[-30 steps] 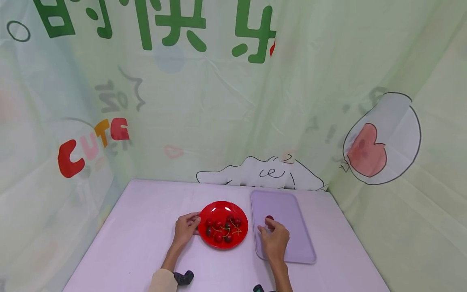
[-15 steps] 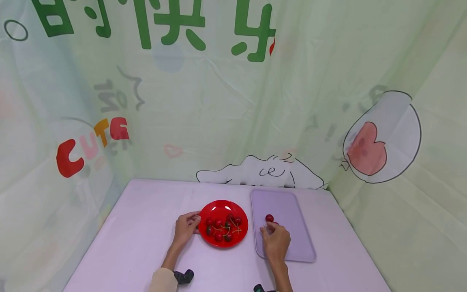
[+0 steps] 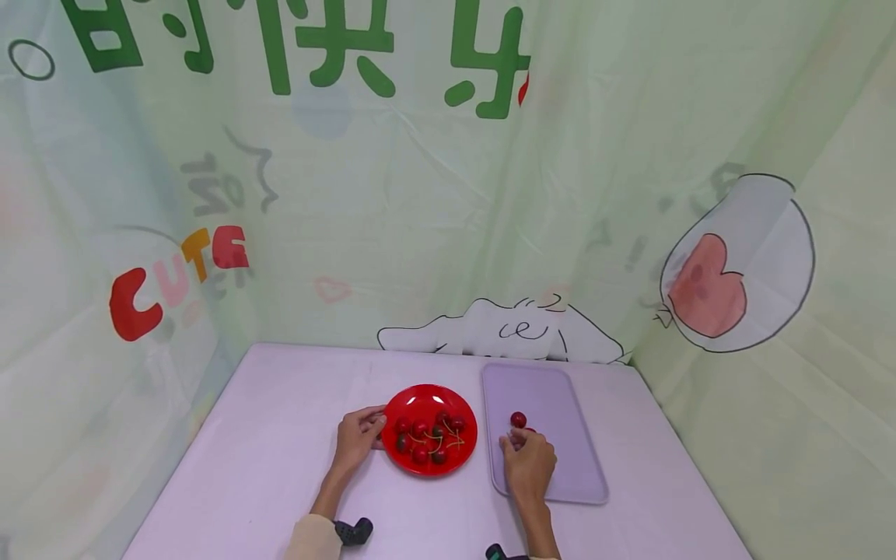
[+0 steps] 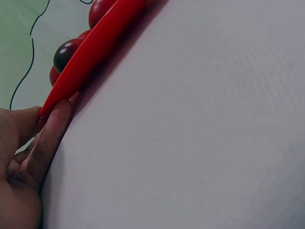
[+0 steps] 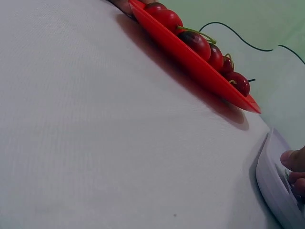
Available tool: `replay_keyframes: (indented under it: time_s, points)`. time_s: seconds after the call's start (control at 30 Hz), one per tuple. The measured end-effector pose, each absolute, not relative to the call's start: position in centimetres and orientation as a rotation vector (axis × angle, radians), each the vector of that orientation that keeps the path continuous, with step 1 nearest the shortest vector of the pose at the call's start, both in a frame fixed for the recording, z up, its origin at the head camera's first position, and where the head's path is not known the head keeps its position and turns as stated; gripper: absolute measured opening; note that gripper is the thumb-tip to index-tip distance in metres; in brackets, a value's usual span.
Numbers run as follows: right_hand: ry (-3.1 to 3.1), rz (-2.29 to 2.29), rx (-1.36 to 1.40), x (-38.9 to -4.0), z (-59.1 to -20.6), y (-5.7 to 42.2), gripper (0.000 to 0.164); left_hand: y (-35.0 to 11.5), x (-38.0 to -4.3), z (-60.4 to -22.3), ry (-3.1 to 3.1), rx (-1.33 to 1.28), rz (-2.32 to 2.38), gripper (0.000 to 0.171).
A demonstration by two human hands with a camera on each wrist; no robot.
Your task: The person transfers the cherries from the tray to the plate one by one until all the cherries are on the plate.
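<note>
My left hand (image 3: 355,437) grips the left rim of a round red plate (image 3: 416,400), thumb above and fingers beneath it. In the left wrist view, that side of the plate slopes up from my fingers (image 4: 56,119). Several dark red cherries (image 3: 420,453), some with green stems, lie on the plate. Over the lilac tray (image 3: 528,379), my right hand (image 3: 530,469) reaches down with bent fingers. One cherry (image 3: 518,419) sits just beyond its fingertips, and another cherry (image 3: 530,430) is partly hidden behind them. I cannot tell whether the right fingers hold anything.
The tray lies to the right of the plate on a table (image 3: 280,404) with a pale cloth. A printed curtain (image 3: 420,194) hangs behind the table and along both sides. Black wrist devices (image 3: 353,532) sit at the wrists.
My right hand has drawn back slightly toward me and lowered its fingers, uncovering the cherries on the tray. The left hand and the plate keep their place.
</note>
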State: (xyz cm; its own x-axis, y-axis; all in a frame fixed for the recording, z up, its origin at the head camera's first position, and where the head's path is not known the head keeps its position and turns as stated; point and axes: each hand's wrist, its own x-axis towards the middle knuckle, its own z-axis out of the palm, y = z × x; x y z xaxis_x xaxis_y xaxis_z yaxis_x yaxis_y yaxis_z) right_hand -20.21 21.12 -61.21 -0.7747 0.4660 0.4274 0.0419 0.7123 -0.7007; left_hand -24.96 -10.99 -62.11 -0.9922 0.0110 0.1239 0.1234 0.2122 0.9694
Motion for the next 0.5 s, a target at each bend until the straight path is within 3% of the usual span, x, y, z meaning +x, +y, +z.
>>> replay_keyframes:
  time_s: [0.5]
  points:
    - [-2.294, 0.939, -0.387, -20.48, -61.28, 20.87, 0.008, -10.87, -24.96, -62.01, -2.355, -0.118, -1.929, 0.031]
